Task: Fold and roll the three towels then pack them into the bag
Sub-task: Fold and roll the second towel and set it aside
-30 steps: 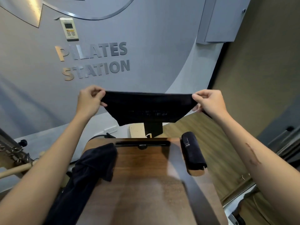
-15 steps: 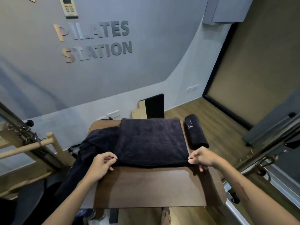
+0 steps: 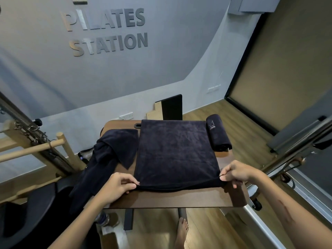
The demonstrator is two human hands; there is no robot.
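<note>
A dark navy folded towel (image 3: pixel 175 153) lies flat on the brown wooden table (image 3: pixel 170 199). My left hand (image 3: pixel 116 187) pinches its near left corner. My right hand (image 3: pixel 237 174) pinches its near right corner, slightly lifted off the table. A rolled dark towel (image 3: pixel 218 134) with a light logo lies at the table's far right edge. A third dark towel (image 3: pixel 109 155) lies crumpled on the table's left side and hangs over the edge. No bag is clearly visible.
Wooden bars and a metal frame with springs (image 3: pixel 36 139) stand to the left. A metal rail (image 3: pixel 291 153) runs along the right. A black board (image 3: pixel 171 107) leans on the wall behind the table. My bare foot (image 3: pixel 181 232) stands under the table's near edge.
The towel was held up in the air a second ago. Both hands brought it down and laid it flat on the table, then drew its near edge slightly closer.
</note>
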